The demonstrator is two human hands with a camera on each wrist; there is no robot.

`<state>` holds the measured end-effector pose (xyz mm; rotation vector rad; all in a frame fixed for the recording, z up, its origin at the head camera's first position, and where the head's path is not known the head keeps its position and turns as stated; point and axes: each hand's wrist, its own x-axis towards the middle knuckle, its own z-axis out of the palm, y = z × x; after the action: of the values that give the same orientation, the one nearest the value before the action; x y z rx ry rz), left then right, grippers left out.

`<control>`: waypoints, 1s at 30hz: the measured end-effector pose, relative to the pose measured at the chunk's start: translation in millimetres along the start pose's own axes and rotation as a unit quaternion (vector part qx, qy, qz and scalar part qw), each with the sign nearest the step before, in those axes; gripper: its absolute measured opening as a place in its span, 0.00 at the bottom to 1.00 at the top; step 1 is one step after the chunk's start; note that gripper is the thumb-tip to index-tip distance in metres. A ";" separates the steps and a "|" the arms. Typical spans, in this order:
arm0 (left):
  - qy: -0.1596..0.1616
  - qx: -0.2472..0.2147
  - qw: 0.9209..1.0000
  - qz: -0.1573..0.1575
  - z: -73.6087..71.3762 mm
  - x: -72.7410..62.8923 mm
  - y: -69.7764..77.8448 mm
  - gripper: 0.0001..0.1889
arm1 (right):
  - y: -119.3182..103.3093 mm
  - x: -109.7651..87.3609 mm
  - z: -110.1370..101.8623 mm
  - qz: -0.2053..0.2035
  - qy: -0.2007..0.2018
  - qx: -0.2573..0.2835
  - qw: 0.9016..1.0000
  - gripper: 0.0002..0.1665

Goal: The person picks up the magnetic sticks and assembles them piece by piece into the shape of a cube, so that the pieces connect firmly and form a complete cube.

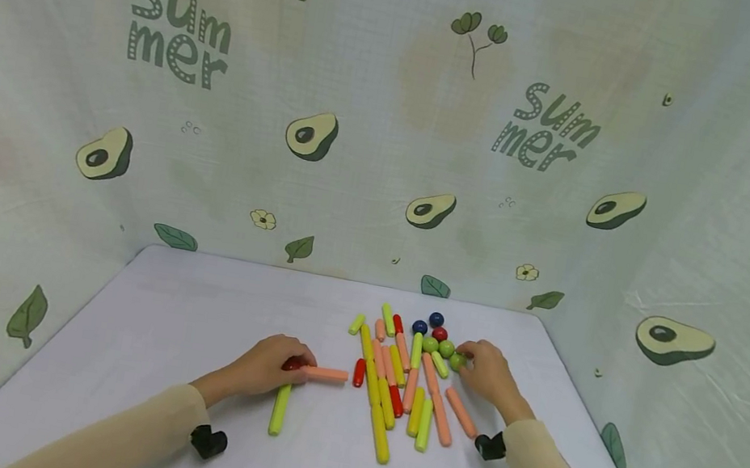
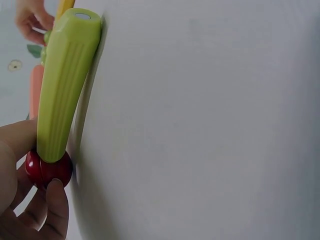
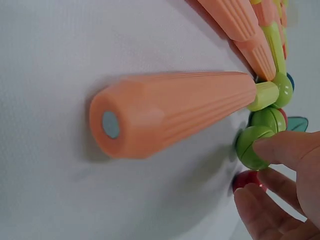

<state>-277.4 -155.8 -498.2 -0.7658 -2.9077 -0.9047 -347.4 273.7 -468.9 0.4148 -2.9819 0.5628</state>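
Observation:
My left hand (image 1: 271, 365) pinches a glossy red ball (image 2: 48, 170) between thumb and fingers. One end of a light green ridged rod (image 2: 69, 85) meets the ball, and an orange rod (image 1: 326, 374) extends right from the same spot. At the right of the pile, my right hand (image 1: 487, 373) has its thumb on a green ball (image 3: 252, 147), with a finger curled at the ball's lower side. Another red ball (image 3: 246, 181) lies under the other fingertips, partly hidden. An orange rod with a grey end disc (image 3: 172, 112) lies close to this hand.
Between the hands spreads a pile of yellow, orange, green and red rods, including a long yellow rod (image 1: 380, 434). Two dark blue balls, one a dark blue ball (image 1: 437, 319) at the back, sit near more green balls. A printed cloth (image 1: 350, 205) hangs behind the white table (image 1: 187, 302).

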 end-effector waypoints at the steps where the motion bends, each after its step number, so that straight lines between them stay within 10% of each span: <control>1: 0.001 -0.001 1.000 0.001 -0.1 -0.3 0.0 0.10 | 1.4 0.1 1.6 0.000 0.000 -0.001 1.000 0.17; 19: 0.005 0.001 1.000 -0.006 -0.4 -2.4 -4.0 0.09 | 1.9 -2.8 3.4 -0.013 0.013 0.012 1.000 0.16; 30: 0.011 -0.003 1.000 -0.007 -1.6 -2.6 -4.7 0.10 | -68.2 -10.0 -5.0 -0.050 0.034 0.078 0.995 0.17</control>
<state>-277.5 -161.2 -499.8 -0.7331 -2.8967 -0.9165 -318.8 216.9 -441.9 0.5409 -2.8438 0.7869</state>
